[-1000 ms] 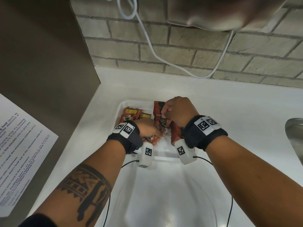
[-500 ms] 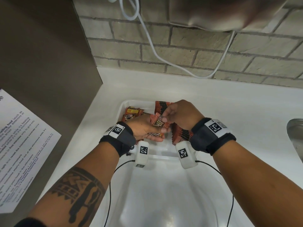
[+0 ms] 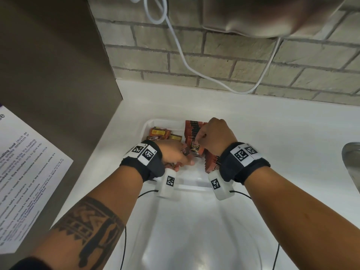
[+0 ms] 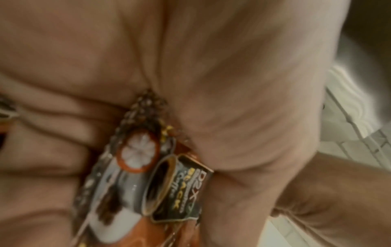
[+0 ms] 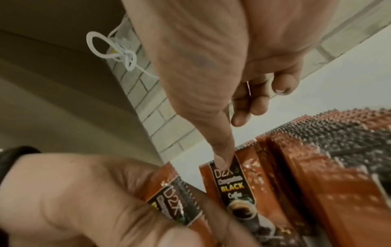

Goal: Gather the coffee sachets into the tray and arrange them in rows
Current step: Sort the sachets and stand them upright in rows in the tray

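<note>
A white tray (image 3: 146,127) sits on the counter against the left panel. Orange-and-yellow sachets (image 3: 159,132) lie in its back left. A row of red-brown coffee sachets (image 3: 191,127) stands on edge along its right side and shows in the right wrist view as a row (image 5: 330,150). My left hand (image 3: 183,162) grips a small bundle of sachets (image 4: 169,183) low over the tray's middle. My right hand (image 3: 198,142) pinches one black coffee sachet (image 5: 232,185) by its top edge, at the left face of the row. The two hands almost touch.
A brown panel (image 3: 58,75) bearing a paper notice (image 3: 25,172) walls off the left. Behind runs a brick wall (image 3: 233,61) with a white cable (image 3: 175,45) hanging down it. A metal sink rim (image 3: 352,162) lies at the far right, across white counter (image 3: 282,137).
My right hand took a sachet from the left hand's bundle and carried it to the row on the right. The left hand turned and stayed over the tray's middle.
</note>
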